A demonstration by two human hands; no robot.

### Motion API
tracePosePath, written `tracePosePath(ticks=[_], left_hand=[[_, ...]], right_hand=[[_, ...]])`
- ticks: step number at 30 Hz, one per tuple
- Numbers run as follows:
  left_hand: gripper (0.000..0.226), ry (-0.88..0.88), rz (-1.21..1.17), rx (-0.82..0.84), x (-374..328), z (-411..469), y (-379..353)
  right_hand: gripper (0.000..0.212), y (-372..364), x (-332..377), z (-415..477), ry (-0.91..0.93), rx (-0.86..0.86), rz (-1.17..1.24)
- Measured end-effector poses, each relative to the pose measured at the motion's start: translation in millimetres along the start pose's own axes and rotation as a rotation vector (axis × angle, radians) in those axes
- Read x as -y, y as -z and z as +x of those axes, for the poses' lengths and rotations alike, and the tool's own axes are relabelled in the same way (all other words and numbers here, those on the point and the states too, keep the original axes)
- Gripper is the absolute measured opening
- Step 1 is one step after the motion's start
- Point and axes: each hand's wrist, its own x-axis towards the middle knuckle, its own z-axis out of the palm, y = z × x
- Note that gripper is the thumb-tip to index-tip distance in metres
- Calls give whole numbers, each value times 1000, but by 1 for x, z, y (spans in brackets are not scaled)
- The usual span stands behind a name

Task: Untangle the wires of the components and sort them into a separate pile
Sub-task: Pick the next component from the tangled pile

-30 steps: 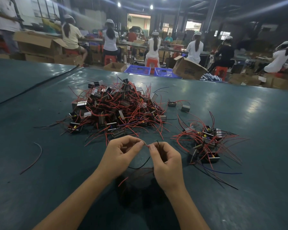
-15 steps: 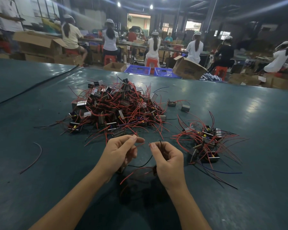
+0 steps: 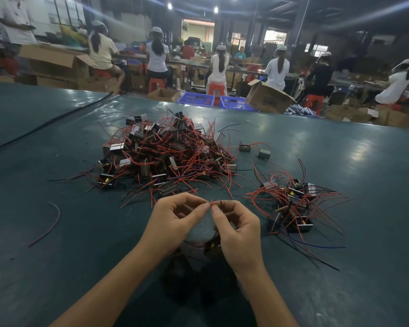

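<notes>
A big tangled heap of small metal components with red wires [image 3: 165, 156] lies on the dark green table [image 3: 57, 267] in front of me. A smaller pile of the same parts [image 3: 293, 206] sits to the right. My left hand [image 3: 175, 220] and my right hand [image 3: 239, 230] meet above the table, each pinching the tip of a thin red wire [image 3: 211, 203] between thumb and forefinger. A dark component [image 3: 211, 244] hangs below my right palm, mostly hidden by it.
A loose dark red wire [image 3: 49, 226] lies at the left. Two stray components [image 3: 254, 149] rest behind the small pile. Beyond the table's far edge stand blue baskets [image 3: 196, 100], cardboard boxes [image 3: 267, 99] and several seated workers.
My hands were apart half a second ago with the wire slack; now they have risen and come together, fingertips meeting on the wire's tip. The piles have not moved.
</notes>
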Motion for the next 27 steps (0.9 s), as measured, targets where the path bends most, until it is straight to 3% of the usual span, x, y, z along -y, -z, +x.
tracePosePath(ticks=[10, 14, 19, 22, 27], left_hand=[[25, 309, -395, -44, -1, -2, -9], [25, 312, -420, -12, -1, 2, -7], [24, 255, -321, -79, -2, 2, -6], [9, 109, -110, -101, 1, 1, -1], [8, -98, 254, -7, 6, -1, -1]], right_hand=[[5, -1, 3, 0, 8, 5, 63], [12, -2, 1, 0, -37, -24, 54], [42, -1, -3, 1, -92, -142, -32], [38, 0, -7, 1, 47, -162, -195], [35, 5, -11, 2, 271, 18, -378]])
